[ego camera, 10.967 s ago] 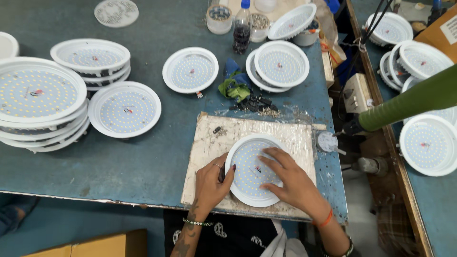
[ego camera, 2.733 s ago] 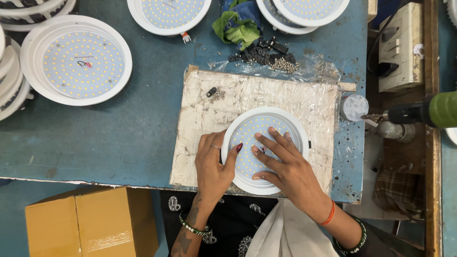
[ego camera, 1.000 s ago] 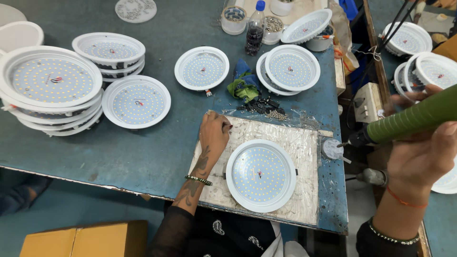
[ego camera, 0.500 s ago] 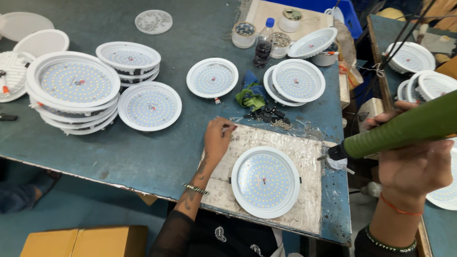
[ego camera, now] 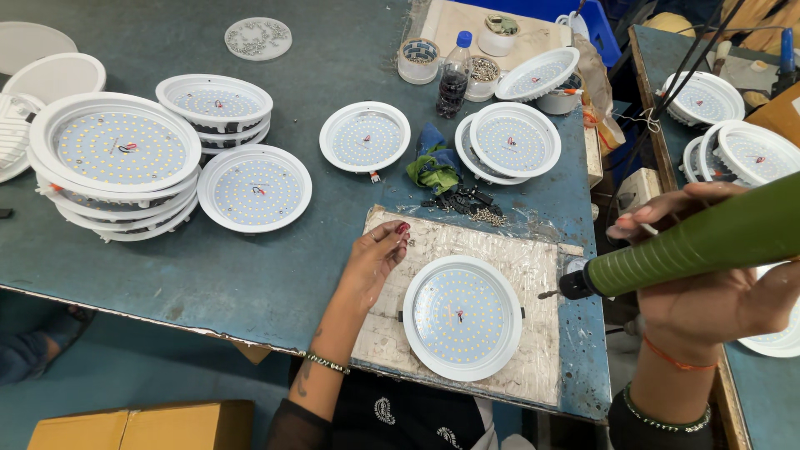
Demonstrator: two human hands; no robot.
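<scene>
A round white lamp panel [ego camera: 462, 317] dotted with small lights lies face up on a worn board [ego camera: 517, 257] at the table's near edge. My left hand [ego camera: 377, 260] rests on the board's left corner, fingertips pinched together over something too small to make out. My right hand [ego camera: 708, 275] is raised at the right and grips a green electric screwdriver [ego camera: 708, 240]. Its tip points left, just right of the panel and above the board's right edge.
Stacks of similar lamp panels [ego camera: 121, 162] stand at the left, with single ones [ego camera: 364, 137] mid-table and more [ego camera: 512, 138] toward the back. A dark bottle [ego camera: 452, 77], small bowls [ego camera: 417, 60], a green-blue cloth [ego camera: 433, 169] and loose screws [ego camera: 475, 212] lie behind the board. A cardboard box [ego camera: 142, 425] sits below.
Both hands have left the panel. My left hand went to the board's left corner. My right hand took up the green screwdriver and brought it toward the panel.
</scene>
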